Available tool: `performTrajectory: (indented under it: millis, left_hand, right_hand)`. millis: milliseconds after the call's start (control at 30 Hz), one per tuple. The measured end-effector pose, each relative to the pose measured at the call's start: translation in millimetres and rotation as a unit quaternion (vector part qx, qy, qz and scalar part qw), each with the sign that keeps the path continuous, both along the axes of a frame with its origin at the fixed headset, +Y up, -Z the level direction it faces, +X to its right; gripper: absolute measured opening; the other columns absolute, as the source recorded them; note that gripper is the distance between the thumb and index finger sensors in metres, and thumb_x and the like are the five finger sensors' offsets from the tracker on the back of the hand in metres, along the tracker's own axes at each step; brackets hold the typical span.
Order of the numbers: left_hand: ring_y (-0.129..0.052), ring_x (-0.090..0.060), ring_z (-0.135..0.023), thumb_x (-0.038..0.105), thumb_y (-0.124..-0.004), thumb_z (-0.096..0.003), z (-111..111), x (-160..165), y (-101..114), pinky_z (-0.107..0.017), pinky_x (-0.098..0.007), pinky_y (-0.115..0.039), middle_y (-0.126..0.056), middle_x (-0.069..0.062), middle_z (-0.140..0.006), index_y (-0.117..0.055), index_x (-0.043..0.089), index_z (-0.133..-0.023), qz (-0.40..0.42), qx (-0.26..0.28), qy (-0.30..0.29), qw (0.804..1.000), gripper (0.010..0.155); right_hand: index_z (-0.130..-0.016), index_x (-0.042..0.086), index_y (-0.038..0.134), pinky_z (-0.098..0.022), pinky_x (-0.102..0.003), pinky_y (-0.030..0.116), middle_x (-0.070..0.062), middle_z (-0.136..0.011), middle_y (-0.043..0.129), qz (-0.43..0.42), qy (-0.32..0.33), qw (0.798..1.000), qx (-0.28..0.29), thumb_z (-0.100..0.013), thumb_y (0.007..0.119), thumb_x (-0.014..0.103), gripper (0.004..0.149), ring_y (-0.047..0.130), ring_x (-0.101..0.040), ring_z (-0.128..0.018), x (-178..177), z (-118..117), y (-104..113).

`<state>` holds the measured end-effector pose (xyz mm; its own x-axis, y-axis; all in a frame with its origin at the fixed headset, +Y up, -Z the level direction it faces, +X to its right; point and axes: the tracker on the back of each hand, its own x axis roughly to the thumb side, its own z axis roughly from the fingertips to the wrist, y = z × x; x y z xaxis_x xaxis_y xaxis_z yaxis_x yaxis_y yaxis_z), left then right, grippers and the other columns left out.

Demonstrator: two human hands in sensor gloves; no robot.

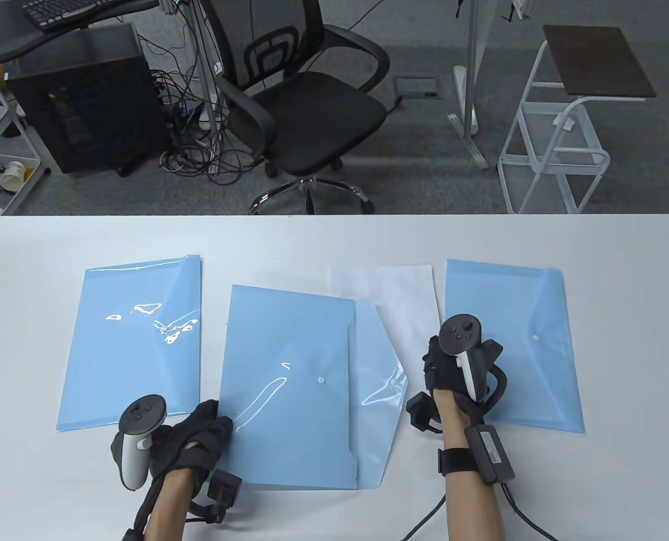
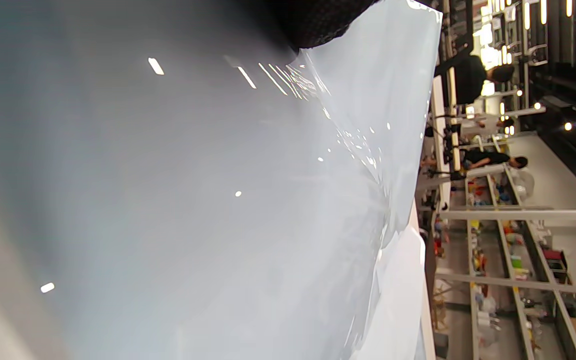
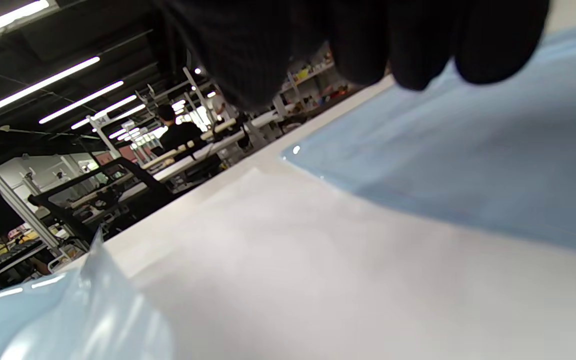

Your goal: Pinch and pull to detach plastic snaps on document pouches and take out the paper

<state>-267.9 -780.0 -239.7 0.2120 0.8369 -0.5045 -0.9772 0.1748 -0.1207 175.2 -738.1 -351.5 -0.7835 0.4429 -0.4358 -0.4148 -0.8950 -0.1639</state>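
Pouches lie flat on the worktop (image 1: pixel 334 236); the left hand (image 1: pixel 199 434) presses the open middle pouch (image 1: pixel 289 389) so it stays put. Left wrist view shows shiny plastic. Right wrist view: the right hand (image 3: pixel 358 40) curls loosely over the white paper (image 3: pixel 318 280), gripping nothing I can see

Both hands are covered by black fabric gloves. A tracker shaped like a controller, with a dark round head bearing buttons and a thumbstick and a pale grey handle, is strapped to the back of the left hand (image 1: pixel 202 431) and of the right hand (image 1: pixel 444 372). A small black box is mounted at each wrist. The forearms are left bare. A black strap is wrapped around the right forearm, where a dark rectangular module is fixed, and black cables are run back along both arms.
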Motion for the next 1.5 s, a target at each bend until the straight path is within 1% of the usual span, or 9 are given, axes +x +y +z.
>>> performTrajectory:
  millis: [100,200,400,567,833,1000,1133,1267,1500]
  left_hand:
    - [-0.103,-0.024,-0.051,0.018,-0.067,-0.0572,0,0,0,-0.037,-0.036,-0.092,-0.087,-0.008,-0.087,-0.057,0.009,-0.103,0.005,0.003,0.0,1.0,0.047]
    - [-0.103,-0.024,-0.051,0.018,-0.067,-0.0571,1,0,-1,-0.037,-0.036,-0.092,-0.086,-0.007,-0.088,-0.057,0.01,-0.103,0.014,0.005,0.001,1.0,0.047]
    - [-0.103,-0.024,-0.052,0.018,-0.067,-0.0573,2,1,-2,-0.038,-0.036,-0.091,-0.086,-0.007,-0.088,-0.057,0.01,-0.103,0.023,0.006,-0.001,1.0,0.047]
    - [-0.103,-0.024,-0.052,0.018,-0.066,-0.0574,3,1,-3,-0.038,-0.036,-0.091,-0.086,-0.007,-0.088,-0.057,0.011,-0.103,0.026,0.005,-0.005,1.0,0.047]
    - [-0.102,-0.025,-0.053,0.017,-0.066,-0.0575,3,0,-3,-0.039,-0.037,-0.091,-0.085,-0.007,-0.088,-0.057,0.011,-0.103,0.022,0.008,-0.007,1.0,0.047]
    - [-0.102,-0.025,-0.053,0.017,-0.066,-0.0575,3,0,-3,-0.039,-0.038,-0.09,-0.085,-0.007,-0.088,-0.057,0.012,-0.103,0.015,0.008,-0.01,1.0,0.047]
    - [-0.101,-0.026,-0.055,0.016,-0.066,-0.0576,3,-1,-5,-0.04,-0.039,-0.09,-0.085,-0.007,-0.089,-0.056,0.012,-0.103,0.005,0.005,-0.011,1.0,0.047]
    - [-0.101,-0.028,-0.056,0.016,-0.065,-0.0577,3,-1,-5,-0.041,-0.04,-0.09,-0.084,-0.008,-0.089,-0.056,0.012,-0.103,-0.001,0.003,-0.01,1.0,0.047]
    - [-0.101,-0.029,-0.057,0.016,-0.066,-0.0576,3,-1,-6,-0.042,-0.042,-0.089,-0.084,-0.008,-0.09,-0.056,0.011,-0.103,-0.019,0.0,-0.01,1.0,0.047]
  right_hand:
    - [-0.11,0.012,0.05,-0.066,-0.068,0.062,-0.026,-0.117,0.052,0.009,0.018,1.0,0.013,-0.054,0.079,0.031,0.066,0.058,-0.056,-0.1,0,8,6]
    - [-0.11,0.014,0.053,-0.067,-0.067,0.061,-0.024,-0.118,0.052,-0.026,0.067,0.997,0.006,-0.054,0.078,0.024,0.062,0.058,-0.055,-0.1,-3,17,9]
    - [-0.102,0.018,0.07,-0.064,-0.049,0.079,-0.02,-0.109,0.071,-0.068,0.163,0.984,-0.037,-0.051,0.08,0.012,0.052,0.08,-0.045,-0.089,-10,29,2]
    - [-0.1,0.016,0.073,-0.057,-0.052,0.081,-0.022,-0.104,0.077,-0.121,0.215,0.965,-0.091,-0.051,0.078,0.011,0.049,0.082,-0.046,-0.083,-17,38,-11]
    - [-0.106,0.019,0.065,-0.06,-0.057,0.077,-0.025,-0.109,0.072,-0.259,0.289,0.918,-0.088,-0.055,0.075,0.02,0.052,0.078,-0.05,-0.088,-40,45,-8]
    - [-0.112,0.02,0.051,-0.068,-0.066,0.061,-0.026,-0.12,0.049,-0.199,0.324,0.921,-0.081,-0.056,0.073,0.027,0.06,0.057,-0.056,-0.101,-76,52,1]
    - [-0.112,0.022,0.046,-0.07,-0.072,0.049,-0.024,-0.122,0.035,-0.12,0.351,0.924,-0.093,-0.056,0.073,0.029,0.063,0.041,-0.059,-0.104,-107,57,1]
    - [-0.112,0.022,0.043,-0.07,-0.073,0.044,-0.022,-0.122,0.03,-0.052,0.365,0.922,-0.114,-0.056,0.071,0.03,0.063,0.035,-0.058,-0.105,-129,58,-8]
    - [-0.112,0.022,0.041,-0.07,-0.075,0.039,-0.023,-0.121,0.025,-0.003,0.376,0.916,-0.139,-0.056,0.07,0.033,0.064,0.03,-0.059,-0.104,-155,57,-27]
